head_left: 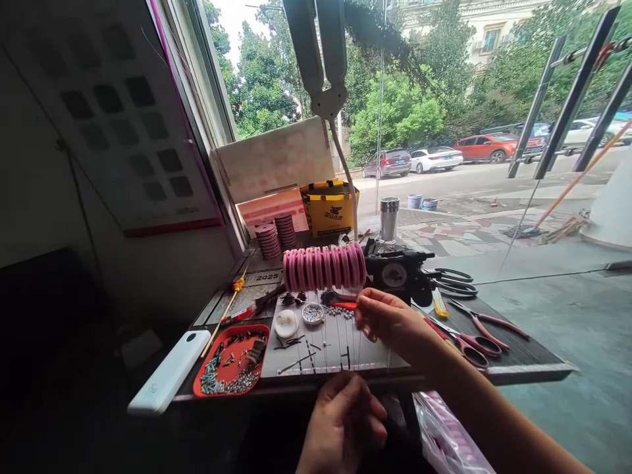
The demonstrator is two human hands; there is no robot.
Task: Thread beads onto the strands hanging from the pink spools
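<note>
A row of pink ring-shaped line winders sits on a dark holder over the work board. Thin fishing lines hang down from it across the white board. My right hand is closed in a pinch just below the row's right end; what its fingertips hold is too fine to make out. Lower down, at the board's front edge, my left hand pinches what looks like one of the lines. Short dark pieces lie along the lines. Silver beads fill a small white dish beside a round white lid.
An orange tray of small metal and green parts stands left, beside a white power bank. Scissors and pliers lie right. Behind are stacked winders, a yellow bag, a metal cup and a window.
</note>
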